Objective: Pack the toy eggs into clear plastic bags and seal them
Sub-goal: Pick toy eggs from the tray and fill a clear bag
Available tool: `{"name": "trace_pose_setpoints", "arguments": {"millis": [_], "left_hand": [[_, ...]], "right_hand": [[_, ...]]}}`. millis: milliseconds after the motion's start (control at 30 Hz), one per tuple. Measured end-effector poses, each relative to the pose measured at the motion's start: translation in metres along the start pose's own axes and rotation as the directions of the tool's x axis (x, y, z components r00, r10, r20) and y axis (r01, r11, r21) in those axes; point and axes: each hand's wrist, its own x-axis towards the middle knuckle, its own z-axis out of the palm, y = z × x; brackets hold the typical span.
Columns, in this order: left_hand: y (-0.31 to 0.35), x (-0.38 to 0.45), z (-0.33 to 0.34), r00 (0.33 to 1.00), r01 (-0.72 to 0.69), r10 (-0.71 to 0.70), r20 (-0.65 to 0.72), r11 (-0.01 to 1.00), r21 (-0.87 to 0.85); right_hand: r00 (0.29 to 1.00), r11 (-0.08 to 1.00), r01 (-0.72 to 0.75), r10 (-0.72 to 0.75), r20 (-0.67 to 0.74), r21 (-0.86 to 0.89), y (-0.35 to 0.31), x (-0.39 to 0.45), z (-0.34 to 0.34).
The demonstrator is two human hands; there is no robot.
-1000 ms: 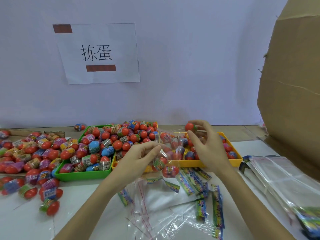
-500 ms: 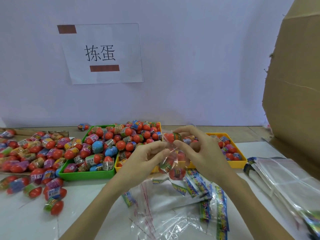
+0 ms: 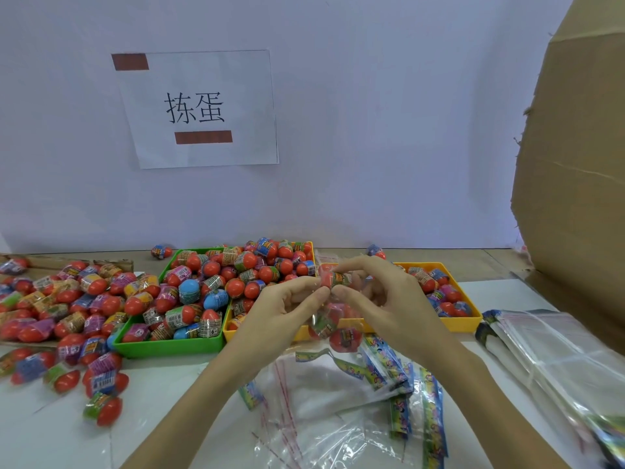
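A pale wall with a taped paper sign (image 3: 199, 108) stood behind the white table (image 3: 162, 397) where we worked. Our left hand (image 3: 280, 311) pinched the mouth of a clear plastic bag (image 3: 329, 319) between thumb and forefinger, and our right hand (image 3: 389, 299) held a toy egg (image 3: 334, 279) in curled fingertips just above that opening. Eggs already in the bag hung below our fingers (two at least, blurred). Behind our knuckles sat a green tray (image 3: 169, 346) and a yellow tray (image 3: 463, 324), both holding eggs. Empty bags (image 3: 338, 401) lay beneath our wrists.
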Motion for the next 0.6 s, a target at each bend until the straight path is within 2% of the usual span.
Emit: {"name": "trace_pose_setpoints", "arguments": {"millis": [233,433,600], "left_hand": [[0.0039,-0.0027,0.0030,1.000,0.014,-0.014,0.008,0.999,-0.042],[0.0068,-0.0026,0.0037,1.000,0.023,-0.023,0.002,0.993,-0.117],[0.0077,-0.0026,0.0042,1.000,0.021,-0.021,0.002,0.989,-0.147]], "right_hand": [[0.996,0.989,0.082,-0.086,-0.029,-0.126,-0.0016,-0.0003,0.0009],[0.997,0.998,0.058,-0.059,-0.043,-0.023,-0.0009,0.0004,0.0027],[0.998,0.995,0.070,-0.070,0.002,-0.072,-0.0017,-0.0015,0.0060]]}}
